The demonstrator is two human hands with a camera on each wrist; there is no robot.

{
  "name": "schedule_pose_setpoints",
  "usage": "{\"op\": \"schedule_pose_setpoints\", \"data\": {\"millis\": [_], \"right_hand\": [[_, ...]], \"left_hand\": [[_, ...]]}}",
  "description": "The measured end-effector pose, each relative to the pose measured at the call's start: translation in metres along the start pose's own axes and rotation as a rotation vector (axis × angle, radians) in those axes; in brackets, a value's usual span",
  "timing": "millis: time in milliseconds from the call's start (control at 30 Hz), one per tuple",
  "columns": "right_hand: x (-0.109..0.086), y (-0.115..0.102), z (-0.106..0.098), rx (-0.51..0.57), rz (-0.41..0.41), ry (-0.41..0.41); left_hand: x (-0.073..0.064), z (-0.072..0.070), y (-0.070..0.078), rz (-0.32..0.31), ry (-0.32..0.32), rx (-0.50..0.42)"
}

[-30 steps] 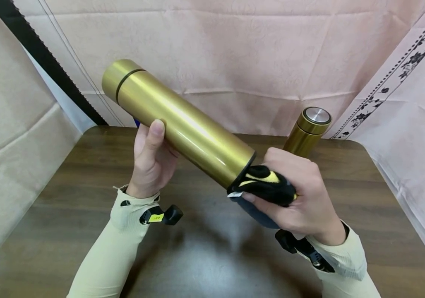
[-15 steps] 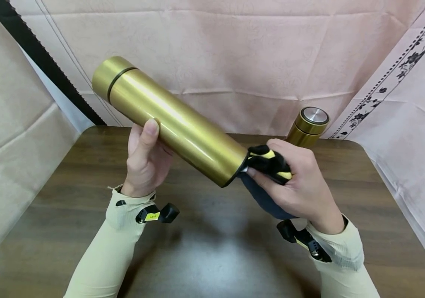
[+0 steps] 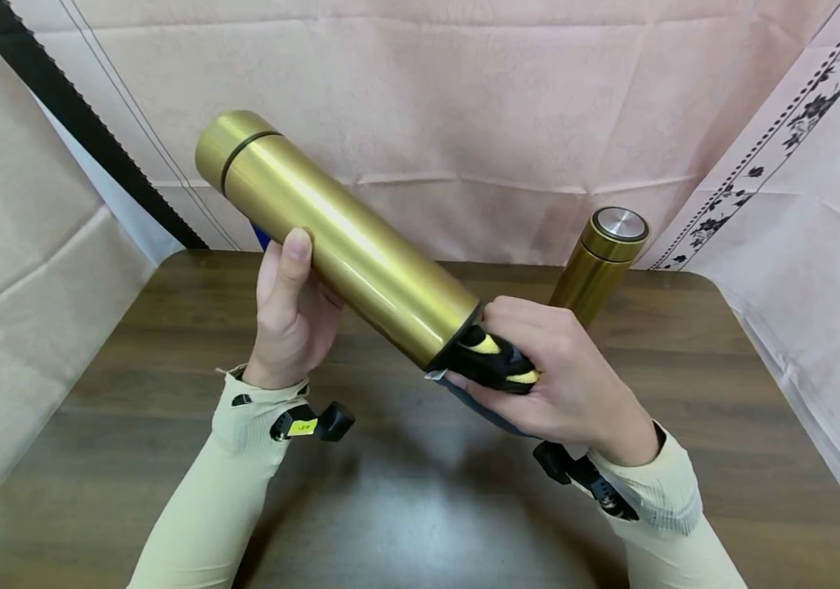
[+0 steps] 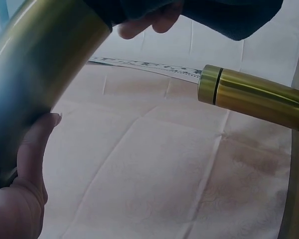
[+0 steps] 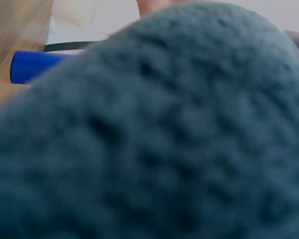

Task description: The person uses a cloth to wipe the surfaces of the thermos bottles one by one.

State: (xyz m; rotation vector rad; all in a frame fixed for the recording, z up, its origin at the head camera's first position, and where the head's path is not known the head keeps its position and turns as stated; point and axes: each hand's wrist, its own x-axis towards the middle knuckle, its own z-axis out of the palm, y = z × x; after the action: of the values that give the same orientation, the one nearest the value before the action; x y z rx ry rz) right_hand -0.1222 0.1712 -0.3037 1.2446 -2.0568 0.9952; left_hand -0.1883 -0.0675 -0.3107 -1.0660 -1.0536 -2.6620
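Note:
My left hand (image 3: 290, 315) grips a gold thermos bottle (image 3: 346, 241) from below, its thumb along the near side. The bottle is held tilted over the table, cap end at upper left, base at lower right. My right hand (image 3: 570, 376) pinches a bunched cloth (image 3: 496, 364), black and yellow on one face and blue-grey on the other. The cloth lies against the bottle's dark-rimmed base, a small white tag beside it. Fuzzy blue-grey fabric (image 5: 164, 129) fills most of the right wrist view and hides the fingers there.
A second gold bottle (image 3: 596, 266) with a silver-topped cap stands upright at the back right of the wooden table (image 3: 420, 515). A blue cylinder (image 5: 40, 67) appears in the right wrist view. Pale cloth curtains (image 3: 427, 98) surround the back and sides.
My right hand and the cloth rose slightly at the bottle's base, then came down and left. The bottle shifted a little left, then slightly back right, staying in my left hand.

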Motion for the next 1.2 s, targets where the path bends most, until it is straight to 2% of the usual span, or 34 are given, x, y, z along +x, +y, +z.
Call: {"op": "schedule_pose_setpoints", "data": {"millis": [233, 400, 533, 667, 900, 1200], "right_hand": [[-0.002, -0.002, -0.004, -0.007, -0.066, 0.037], [-0.004, -0.002, -0.007, 0.042, -0.115, 0.110], [-0.007, 0.000, -0.008, 0.117, -0.120, 0.207], [-0.011, 0.003, -0.009, 0.143, -0.076, 0.262], [-0.009, 0.003, -0.007, 0.117, 0.002, 0.232], [0.001, 0.000, 0.003, 0.177, -0.026, 0.162]], "left_hand": [[-0.001, 0.004, 0.000, 0.003, 0.003, 0.013], [0.000, 0.009, -0.002, -0.006, -0.001, 0.027], [0.002, 0.011, -0.006, -0.030, -0.007, 0.028], [0.003, 0.012, -0.008, -0.035, -0.006, 0.029], [0.003, 0.010, -0.007, -0.018, 0.005, 0.014], [-0.002, 0.000, -0.004, -0.023, 0.035, 0.006]]}}
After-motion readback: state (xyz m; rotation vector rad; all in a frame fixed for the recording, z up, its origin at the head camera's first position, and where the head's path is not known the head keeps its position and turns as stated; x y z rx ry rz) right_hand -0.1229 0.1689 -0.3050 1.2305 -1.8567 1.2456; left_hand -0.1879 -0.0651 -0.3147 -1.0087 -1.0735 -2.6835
